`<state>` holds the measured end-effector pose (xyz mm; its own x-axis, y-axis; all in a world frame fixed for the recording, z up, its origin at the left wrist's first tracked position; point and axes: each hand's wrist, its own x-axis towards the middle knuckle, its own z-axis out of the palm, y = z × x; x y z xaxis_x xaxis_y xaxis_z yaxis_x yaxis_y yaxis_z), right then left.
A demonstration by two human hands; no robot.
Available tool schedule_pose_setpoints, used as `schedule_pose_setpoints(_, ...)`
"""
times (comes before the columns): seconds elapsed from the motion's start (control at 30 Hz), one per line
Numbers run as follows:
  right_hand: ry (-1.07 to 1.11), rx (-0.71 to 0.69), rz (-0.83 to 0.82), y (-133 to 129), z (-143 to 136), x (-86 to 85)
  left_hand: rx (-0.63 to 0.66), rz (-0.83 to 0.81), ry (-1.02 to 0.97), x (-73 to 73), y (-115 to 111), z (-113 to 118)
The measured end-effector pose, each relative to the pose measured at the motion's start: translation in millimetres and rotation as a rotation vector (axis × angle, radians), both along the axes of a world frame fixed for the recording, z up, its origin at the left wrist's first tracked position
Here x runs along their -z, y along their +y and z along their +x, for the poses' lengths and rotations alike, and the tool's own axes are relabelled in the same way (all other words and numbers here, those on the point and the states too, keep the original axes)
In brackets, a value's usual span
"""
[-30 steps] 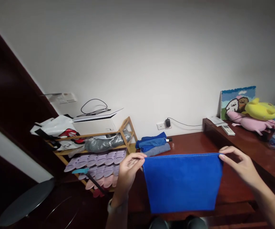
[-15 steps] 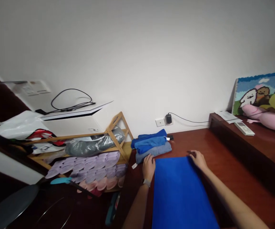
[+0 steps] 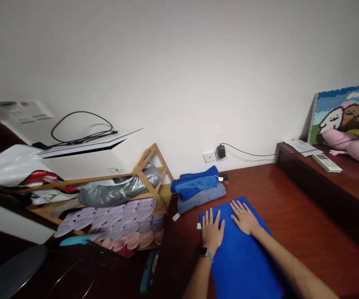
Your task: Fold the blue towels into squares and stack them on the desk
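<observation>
Left hand [image 3: 212,234] and right hand [image 3: 244,219] both palm down, fingers extended and somewhat spread, pressing on a bright blue rectangular cloth [image 3: 240,259]; neither grips anything. Cloth lies on a glossy reddish-brown wooden table [image 3: 306,216], its near end running out of view at the bottom. Silver-grey banded watch [image 3: 206,252] on left wrist.

Labels: small white tag [image 3: 199,226] at the cloth's left edge, beside the left hand. Far left of it, a stack of folded blue and grey-blue cloths [image 3: 199,187] shows white tags too. White cardboard box [image 3: 86,164] on the left rack has small dark print, likely a product label but too small to read.

Changes: one second ago the cloth hung in the air, pinched at its two top corners; half a second ago the hands were at its far corners. Now both palms rest on top, and its left tag is visible.
</observation>
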<state>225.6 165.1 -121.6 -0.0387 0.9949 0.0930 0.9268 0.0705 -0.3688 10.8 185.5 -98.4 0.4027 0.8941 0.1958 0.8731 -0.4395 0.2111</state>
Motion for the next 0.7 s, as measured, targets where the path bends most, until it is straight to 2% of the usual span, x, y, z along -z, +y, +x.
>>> schedule_pose_setpoints(0.13, 0.004, -0.304, -0.066, 19.1, -1.8, -38.8, -0.219, 0.038, 0.103, -4.9, -50.2, -14.9)
schedule_pose_setpoints(0.17, 0.006, -0.328, -0.057, 17.0, -8.4, -45.5, -0.262, 0.054, 0.135, -6.8, -64.0, -22.4)
schedule_pose_setpoints(0.23, 0.022, -0.261, 0.012, 0.1, -24.0, -48.4, -0.324, 0.086, 0.176, -12.0, -85.3, -38.9)
schedule_pose_setpoints(0.3, 0.032, -0.087, 0.091, -31.9, -34.3, -35.5, -0.307, 0.121, 0.170, -19.4, -93.4, -51.4)
schedule_pose_setpoints(0.33, 0.024, 0.018, 0.106, -51.1, -34.7, -24.3, -0.256, 0.139, 0.153, -23.6, -91.7, -54.6)
schedule_pose_setpoints(0.43, -0.050, 0.322, 0.048, -104.7, -15.6, 14.2, 0.030, 0.150, 0.096, -31.8, -70.4, -52.1)
schedule_pose_setpoints(0.5, -0.102, 0.434, -0.003, -125.2, 6.3, 32.5, 0.197, 0.097, 0.082, -30.2, -53.5, -46.6)
schedule_pose_setpoints(0.53, -0.117, 0.444, -0.014, -129.2, 16.9, 37.2, 0.238, 0.062, 0.085, -27.1, -47.6, -44.6)
schedule_pose_setpoints(0.6, -0.124, 0.396, -0.028, -125.4, 34.3, 37.6, 0.222, 0.006, 0.096, -17.4, -44.6, -43.7)
schedule_pose_setpoints(0.7, -0.107, 0.272, -0.063, -100.6, 49.1, 22.9, 0.060, -0.014, 0.098, 1.2, -62.9, -47.7)
